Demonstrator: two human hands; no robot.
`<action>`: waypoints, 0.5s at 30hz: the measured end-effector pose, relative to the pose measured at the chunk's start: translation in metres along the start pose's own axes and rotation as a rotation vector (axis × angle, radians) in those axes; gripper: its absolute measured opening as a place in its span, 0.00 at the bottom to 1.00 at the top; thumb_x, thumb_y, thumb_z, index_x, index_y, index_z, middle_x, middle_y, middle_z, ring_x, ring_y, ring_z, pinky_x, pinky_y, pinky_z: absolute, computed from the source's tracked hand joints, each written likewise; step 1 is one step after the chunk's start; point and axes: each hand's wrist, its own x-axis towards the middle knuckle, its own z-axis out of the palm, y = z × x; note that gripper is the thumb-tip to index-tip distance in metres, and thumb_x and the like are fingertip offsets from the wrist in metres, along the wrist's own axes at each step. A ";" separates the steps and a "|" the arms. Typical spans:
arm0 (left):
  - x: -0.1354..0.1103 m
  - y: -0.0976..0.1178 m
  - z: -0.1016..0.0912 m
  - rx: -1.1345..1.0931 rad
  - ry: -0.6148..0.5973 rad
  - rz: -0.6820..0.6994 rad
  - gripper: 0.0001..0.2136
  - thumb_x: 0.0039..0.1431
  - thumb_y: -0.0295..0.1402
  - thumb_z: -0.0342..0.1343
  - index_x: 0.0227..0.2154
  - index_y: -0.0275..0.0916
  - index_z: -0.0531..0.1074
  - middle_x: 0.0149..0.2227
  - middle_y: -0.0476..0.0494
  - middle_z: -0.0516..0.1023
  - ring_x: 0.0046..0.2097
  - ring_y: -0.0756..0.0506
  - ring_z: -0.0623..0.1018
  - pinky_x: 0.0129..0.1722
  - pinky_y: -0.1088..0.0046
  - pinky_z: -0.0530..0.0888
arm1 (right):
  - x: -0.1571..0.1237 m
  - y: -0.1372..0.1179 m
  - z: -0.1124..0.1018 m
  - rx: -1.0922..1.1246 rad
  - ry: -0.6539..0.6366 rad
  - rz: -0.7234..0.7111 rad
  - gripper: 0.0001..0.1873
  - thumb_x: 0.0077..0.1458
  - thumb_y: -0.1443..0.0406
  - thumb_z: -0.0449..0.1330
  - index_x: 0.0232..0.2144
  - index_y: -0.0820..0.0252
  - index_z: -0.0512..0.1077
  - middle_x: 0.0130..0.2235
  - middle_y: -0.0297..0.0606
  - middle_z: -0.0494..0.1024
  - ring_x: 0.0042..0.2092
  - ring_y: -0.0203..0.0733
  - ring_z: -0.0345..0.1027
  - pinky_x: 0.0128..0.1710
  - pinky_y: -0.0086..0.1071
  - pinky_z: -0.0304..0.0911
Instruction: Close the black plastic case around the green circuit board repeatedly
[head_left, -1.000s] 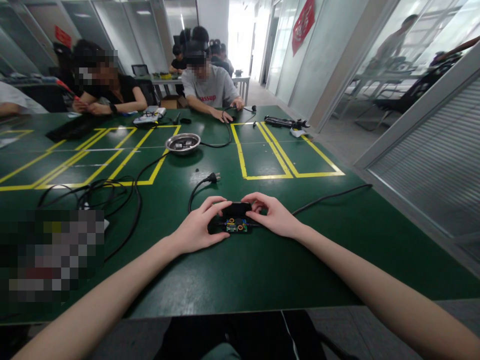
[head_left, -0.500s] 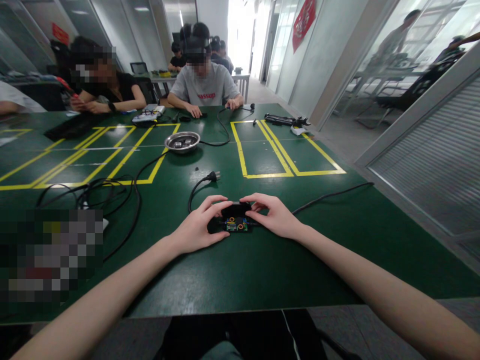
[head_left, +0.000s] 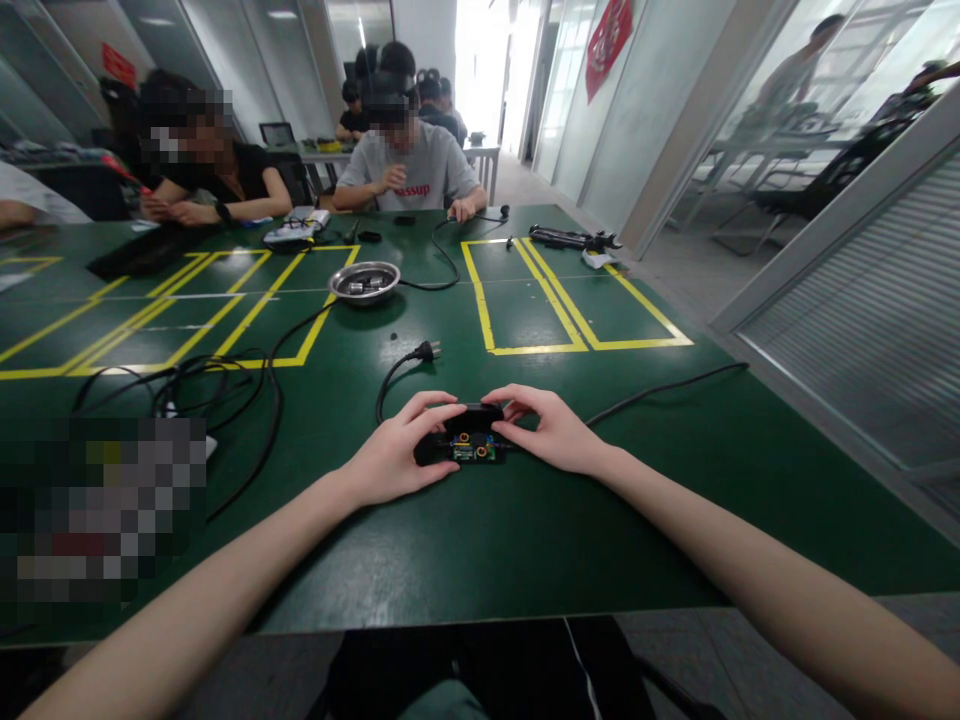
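An open power adapter lies in front of me, its green circuit board (head_left: 472, 450) with copper coils showing. Along the far side of the board a black plastic cover (head_left: 480, 418) stands tilted up. My left hand (head_left: 390, 458) curls around the adapter's left end, fingers on the cover's left side and thumb by the near edge of the board. My right hand (head_left: 551, 432) pinches the cover's right end between thumb and fingers. The fingers partly hide both ends. A black power plug (head_left: 426, 351) on a short cord lies beyond my left hand.
A black cable (head_left: 660, 388) runs off to the right. A metal bowl (head_left: 365, 284) holding small metal parts stands farther back, by yellow tape outlines. Coiled cables (head_left: 202, 385) lie to the left. A folded black tripod (head_left: 574, 240) rests back right. People sit across the green table (head_left: 525, 560).
My hands and the adapter stay almost still. The person opposite has lifted one hand off a small black piece on the table and up toward the chest.
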 end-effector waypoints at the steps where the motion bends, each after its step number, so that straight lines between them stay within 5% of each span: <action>1: 0.000 0.000 0.000 0.004 0.001 0.004 0.29 0.61 0.31 0.65 0.64 0.47 0.65 0.62 0.38 0.68 0.45 0.46 0.81 0.51 0.61 0.82 | 0.000 0.000 0.000 -0.002 -0.004 0.001 0.14 0.61 0.64 0.62 0.49 0.58 0.76 0.45 0.40 0.82 0.39 0.41 0.76 0.43 0.39 0.76; 11: 0.001 0.000 -0.003 -0.003 -0.018 -0.047 0.29 0.59 0.32 0.67 0.62 0.43 0.65 0.56 0.39 0.74 0.50 0.43 0.81 0.53 0.62 0.81 | -0.001 -0.006 -0.003 -0.024 -0.051 -0.100 0.07 0.63 0.65 0.61 0.44 0.58 0.76 0.43 0.41 0.80 0.43 0.42 0.75 0.45 0.39 0.75; 15: 0.003 0.003 -0.003 0.001 -0.016 -0.037 0.20 0.59 0.32 0.67 0.53 0.41 0.70 0.51 0.41 0.76 0.51 0.42 0.80 0.53 0.63 0.79 | -0.001 -0.009 -0.005 -0.004 -0.100 -0.155 0.07 0.60 0.66 0.64 0.42 0.59 0.76 0.44 0.41 0.78 0.43 0.42 0.74 0.45 0.38 0.74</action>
